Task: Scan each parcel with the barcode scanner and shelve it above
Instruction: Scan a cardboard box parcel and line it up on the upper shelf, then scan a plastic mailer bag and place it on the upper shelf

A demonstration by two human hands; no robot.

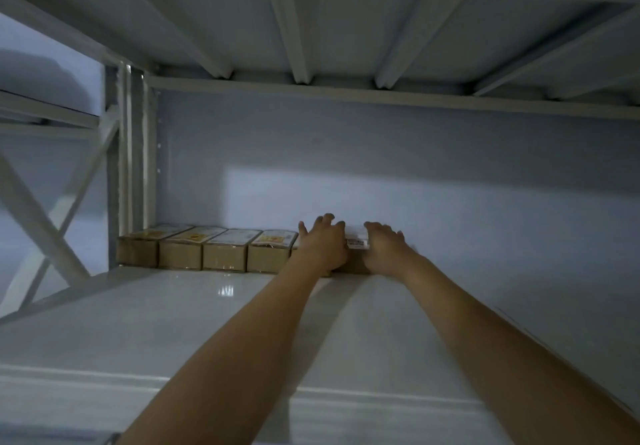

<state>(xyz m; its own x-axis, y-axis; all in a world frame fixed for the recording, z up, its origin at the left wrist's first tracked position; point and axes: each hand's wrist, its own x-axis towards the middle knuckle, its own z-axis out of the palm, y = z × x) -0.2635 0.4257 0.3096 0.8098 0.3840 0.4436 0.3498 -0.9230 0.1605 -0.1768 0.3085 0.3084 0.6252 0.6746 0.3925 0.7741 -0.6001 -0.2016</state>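
Brown cardboard boxes stood in a row at the back of the white shelf, from about 9 o'clock in toward the middle. Four showed in full, each with a paper label on top. Their long sides ran front to back.

One more box sat at the right end of the row, touching or just beside its neighbor. Both hands were on it. The left hand lay over its left side and the right hand over its right side. The fingers of both were spread and wrapped on the box, holding it between them. A white label showed in the gap.

The box lay straight ahead of the fingers, toward 12 o'clock. Both hands seemed equally near. It probably needed only a push back and left to line up. No scanner was in view.
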